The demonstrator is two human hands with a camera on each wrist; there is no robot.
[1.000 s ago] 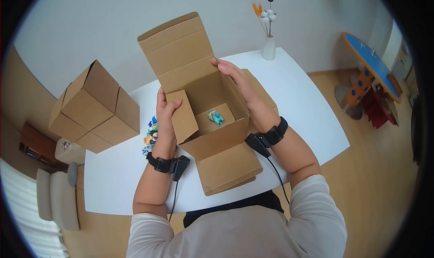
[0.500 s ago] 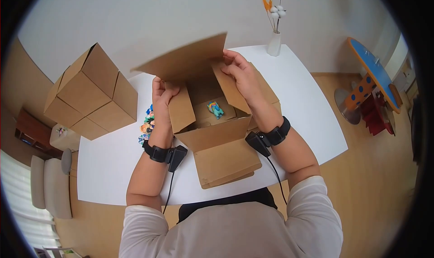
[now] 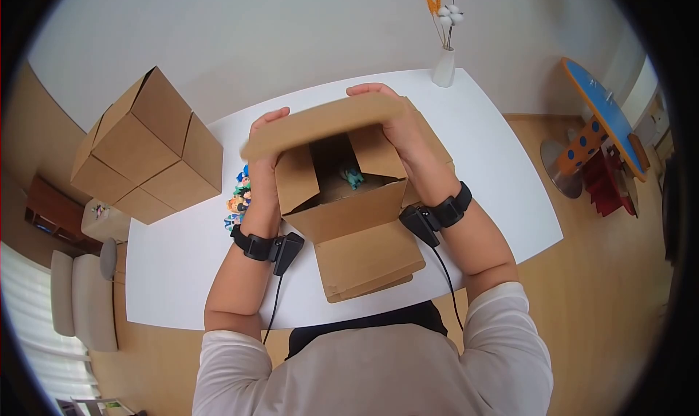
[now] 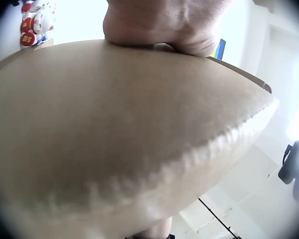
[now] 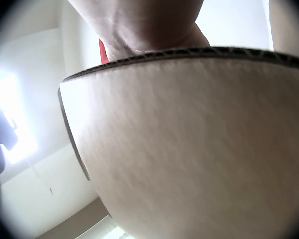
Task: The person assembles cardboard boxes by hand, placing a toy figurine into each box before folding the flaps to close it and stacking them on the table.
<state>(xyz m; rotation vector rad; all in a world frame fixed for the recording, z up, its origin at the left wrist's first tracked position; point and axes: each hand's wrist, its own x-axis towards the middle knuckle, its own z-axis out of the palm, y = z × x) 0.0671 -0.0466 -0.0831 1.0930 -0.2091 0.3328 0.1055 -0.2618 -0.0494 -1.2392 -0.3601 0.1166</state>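
A cardboard box (image 3: 353, 216) stands open on the white table, its lid (image 3: 320, 127) tilted over toward the person. My left hand (image 3: 266, 119) holds the lid at its left end, fingers over the far edge. At the right end my right hand (image 3: 405, 135) holds it too, fingertips past the far edge. The lid hides both thumbs. Below it, the left side flap (image 3: 296, 183) and right side flap (image 3: 375, 150) lean inward. Between them a small turquoise toy figure (image 3: 354, 178) lies inside the box. Plain cardboard fills most of the left wrist view (image 4: 114, 114) and right wrist view (image 5: 199, 134).
Several colorful figurines (image 3: 239, 197) stand beside the left forearm. Stacked cardboard boxes (image 3: 156, 146) rise at the left. More cardboard (image 3: 431, 135) lies right of the open box. A white vase (image 3: 443, 68) with dried stems stands near the table's (image 3: 502, 190) back edge.
The lid has swung from upright down over the box opening, toward the person. The right side flap has folded inward. The right hand has moved from the box's side to the lid.
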